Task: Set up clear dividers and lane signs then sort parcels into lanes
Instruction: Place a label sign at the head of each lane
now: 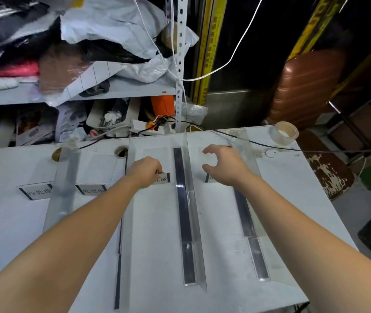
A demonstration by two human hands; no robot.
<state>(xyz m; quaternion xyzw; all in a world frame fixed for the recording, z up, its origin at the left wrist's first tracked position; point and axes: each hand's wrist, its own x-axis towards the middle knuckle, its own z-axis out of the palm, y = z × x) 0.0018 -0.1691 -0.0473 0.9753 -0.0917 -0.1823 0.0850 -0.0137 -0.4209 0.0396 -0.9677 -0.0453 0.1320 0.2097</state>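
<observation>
Looking down at a white table (213,222) crossed by four upright clear dividers running away from the viewer. From the left: a lane sign (36,192) lies flat, then the first divider (63,188), then a second sign (92,189), then the second divider (127,211). The left hand (145,171) rests on a third sign (163,177), fingers curled together over its edge; whether they pinch it is unclear. The third divider (191,211) stands just right of it. The right hand (221,164) hovers above a fourth sign (210,178), fingers spread apart, holding nothing. The fourth divider (246,177) follows. A tape roll (283,132) sits at the far right corner.
</observation>
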